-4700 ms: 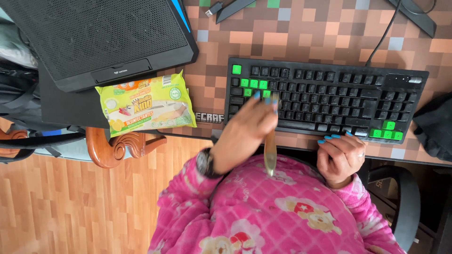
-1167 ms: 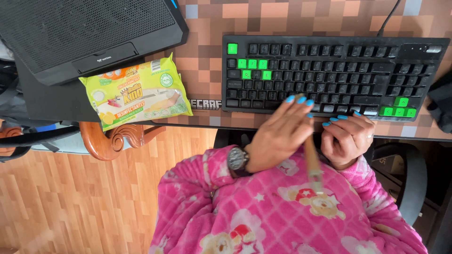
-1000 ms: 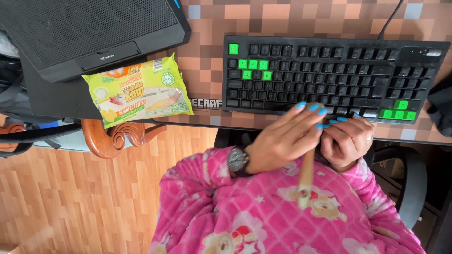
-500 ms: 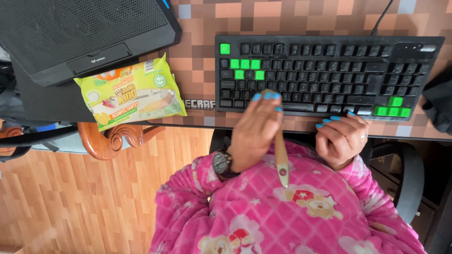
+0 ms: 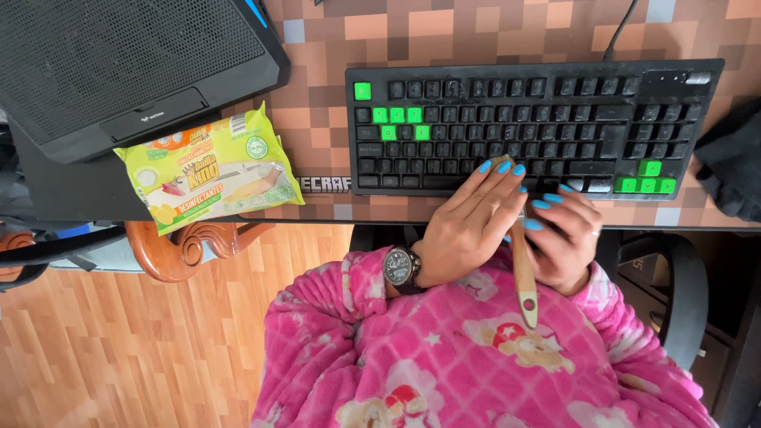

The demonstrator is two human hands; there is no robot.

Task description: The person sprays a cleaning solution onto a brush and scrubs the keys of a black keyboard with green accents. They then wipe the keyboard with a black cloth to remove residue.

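While its wooden handle ran back toward the body, the brush (image 5: 523, 273) sat clasped in the left hand (image 5: 472, 226), bristle end at the keyboard (image 5: 531, 127) front row; the right hand (image 5: 564, 242) rested curled beside it, holding nothing visible.

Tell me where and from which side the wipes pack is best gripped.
Probably by the wipes pack's near long edge, coming from the floor side: that edge overhangs the desk, so fingers can slip beneath it. The pack is flat and soft, with little else to pinch. The cooling pad crowds its far edge. The left hand holds a brush; the right hand rests at the keyboard.
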